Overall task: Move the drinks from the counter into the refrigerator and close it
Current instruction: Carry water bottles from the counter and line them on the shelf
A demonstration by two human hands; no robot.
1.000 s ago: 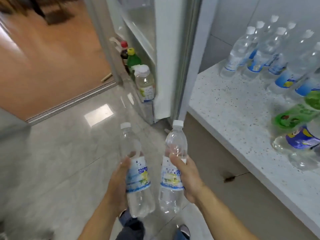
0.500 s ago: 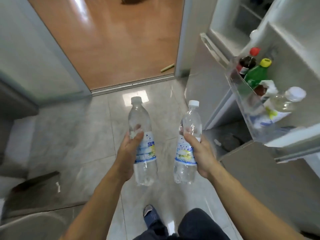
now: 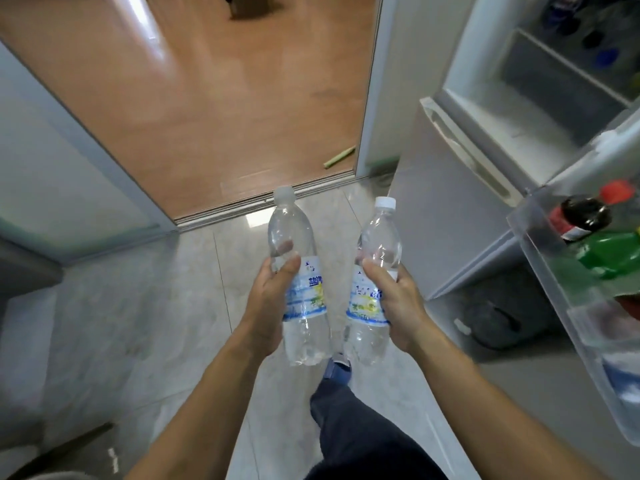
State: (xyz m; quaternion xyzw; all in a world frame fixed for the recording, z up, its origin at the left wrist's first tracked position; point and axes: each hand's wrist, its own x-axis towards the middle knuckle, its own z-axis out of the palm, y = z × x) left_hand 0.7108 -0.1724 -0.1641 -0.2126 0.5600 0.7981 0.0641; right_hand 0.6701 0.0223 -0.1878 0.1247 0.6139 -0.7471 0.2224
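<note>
A: What does each hand carry?
B: The left hand (image 3: pixel 268 303) grips one clear bottle (image 3: pixel 300 271) around its label; the right hand (image 3: pixel 398 306) grips a second clear bottle (image 3: pixel 375 268) likewise. Both are upright, side by side, apart, over the tiled floor (image 3: pixel 138 323).

A: And the refrigerator (image 3: pixel 485 109)?
B: At right, open. Its door shelf (image 3: pixel 540 271) holds a dark cola bottle (image 3: pixel 585 216) and a green bottle (image 3: pixel 613 254).

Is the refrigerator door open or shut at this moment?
Open: the refrigerator door is swung out, its shelf bottles and the interior shelves exposed.
</note>
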